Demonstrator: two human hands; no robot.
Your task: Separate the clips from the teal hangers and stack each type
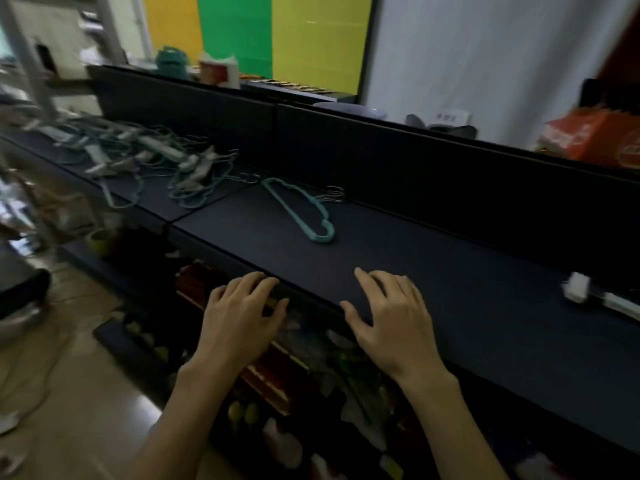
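A small stack of bare teal hangers (300, 212) lies flat on the dark table (450, 271), metal hooks toward the back divider. Further left sprawls a tangled pile of teal hangers with pale clips (145, 157) still on them. At the far right lie white clips (577, 287), blurred. My left hand (242, 317) rests at the table's front edge with fingers loosely spread, holding nothing. My right hand (391, 313) lies flat on the tabletop, fingers relaxed, also holding nothing. Both hands are well in front of the hanger stack.
A dark divider wall (381, 150) runs along the back of the table. An orange bag (588, 136) and a grey bowl sit behind it. Under the table are cluttered shelves with bottles and boxes. The floor lies to the left.
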